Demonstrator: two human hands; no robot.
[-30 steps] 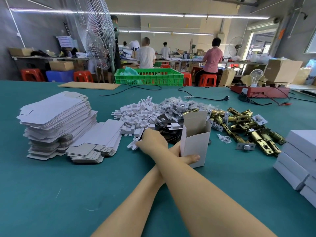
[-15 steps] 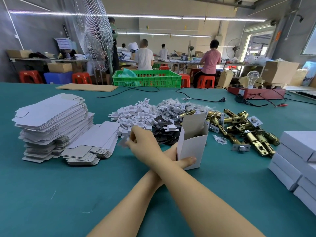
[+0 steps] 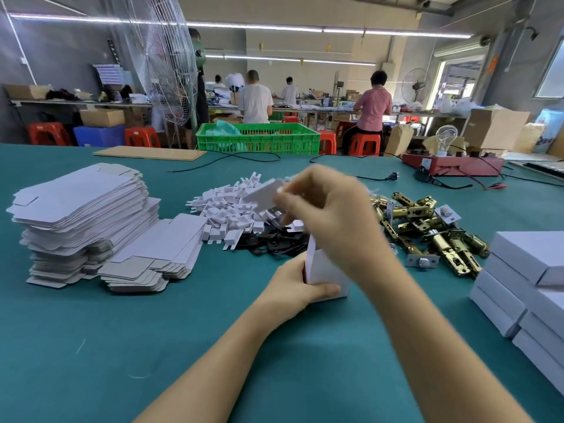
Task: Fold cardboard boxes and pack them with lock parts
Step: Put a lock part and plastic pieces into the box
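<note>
A small white folded box (image 3: 326,273) stands upright on the green table. My left hand (image 3: 293,288) grips its lower left side, thumb across the front. My right hand (image 3: 326,212) is above the box, blurred, pinching a white cardboard insert (image 3: 264,195) that points up and left. The right hand hides the box's top. Behind lie a heap of white inserts (image 3: 225,209), black plates (image 3: 274,242) and brass latch parts (image 3: 427,230).
Flat box blanks (image 3: 82,215) are stacked at the left, with a lower pile (image 3: 161,251) beside them. Closed white boxes (image 3: 528,279) are stacked at the right edge. A green crate (image 3: 259,138), cables and a red lamp tester (image 3: 451,164) sit at the table's far side.
My right hand lifted off the insert heap at the left, uncrossed from over my left arm and swung above the box with an insert in its fingers. My left hand kept its hold on the box.
</note>
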